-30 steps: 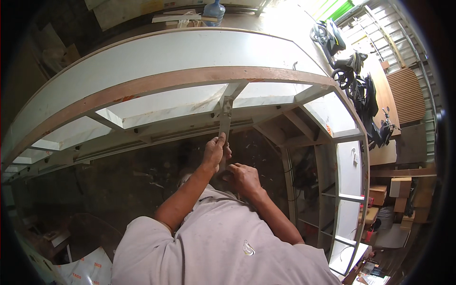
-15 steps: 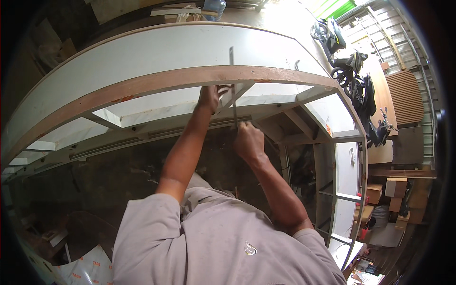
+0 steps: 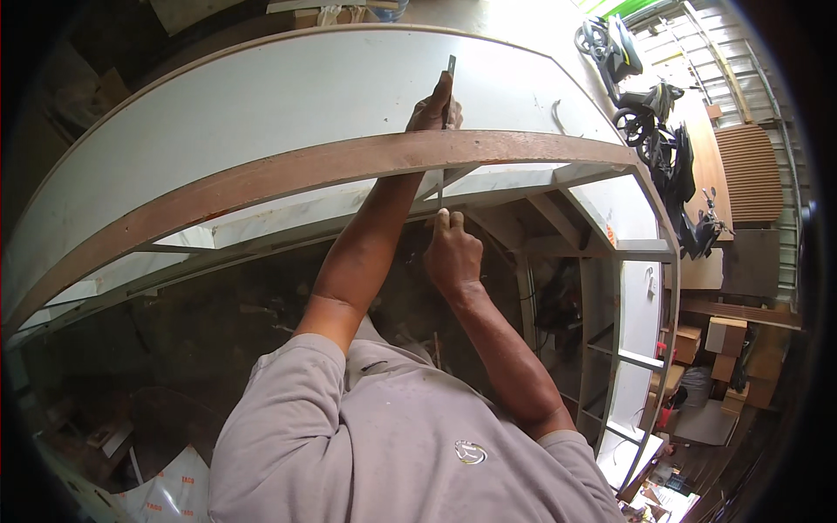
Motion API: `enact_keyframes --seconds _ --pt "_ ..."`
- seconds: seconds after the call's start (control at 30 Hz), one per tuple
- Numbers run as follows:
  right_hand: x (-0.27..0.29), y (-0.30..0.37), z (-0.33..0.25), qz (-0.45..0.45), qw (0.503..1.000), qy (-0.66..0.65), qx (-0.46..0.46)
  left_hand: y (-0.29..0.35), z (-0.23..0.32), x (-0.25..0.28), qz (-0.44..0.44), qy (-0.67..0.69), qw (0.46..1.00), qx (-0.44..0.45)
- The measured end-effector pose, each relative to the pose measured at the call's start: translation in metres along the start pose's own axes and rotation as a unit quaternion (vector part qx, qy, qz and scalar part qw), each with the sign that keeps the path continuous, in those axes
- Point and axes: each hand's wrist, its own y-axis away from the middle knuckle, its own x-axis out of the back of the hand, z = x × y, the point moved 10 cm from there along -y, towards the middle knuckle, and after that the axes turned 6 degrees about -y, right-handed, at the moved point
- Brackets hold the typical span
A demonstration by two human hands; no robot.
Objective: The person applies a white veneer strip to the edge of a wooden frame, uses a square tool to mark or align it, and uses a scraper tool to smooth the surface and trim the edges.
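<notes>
Thin grey strip (image 3: 452,64), upper centre, crossing a curved brown rail (image 3: 523,149) — left hand (image 3: 433,112) closed around its upper part, right hand (image 3: 455,253) gripping its lower end, mid-frame.

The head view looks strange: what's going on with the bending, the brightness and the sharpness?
Head view: the rail bows, likely partly from the fisheye lens, and the corners go black; head view: glare washes out the ground past the panel, while the floor below lies in shade; head view: the left hand and right hand look fairly sharp.
</notes>
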Motion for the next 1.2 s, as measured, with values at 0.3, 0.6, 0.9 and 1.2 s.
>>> enact_keyframes --seconds 0.3,0.6,0.9,1.2 --pt "-0.010 -0.016 0.024 0.016 1.000 -0.024 -0.007 -0.004 -0.006 -0.011 0.234 -0.141 0.956 0.108" --pt "-0.015 -0.002 0.005 0.046 0.996 -0.076 0.008 0.002 -0.009 0.055 0.121 -0.067 0.990 -0.030" --pt "-0.036 -0.020 0.028 0.038 0.999 -0.035 -0.004 -0.002 -0.003 0.014 0.319 -0.237 0.912 0.098" --pt "-0.062 0.006 0.007 0.041 0.998 -0.042 0.035 0.039 -0.002 0.062 0.183 -0.432 0.878 -0.093"
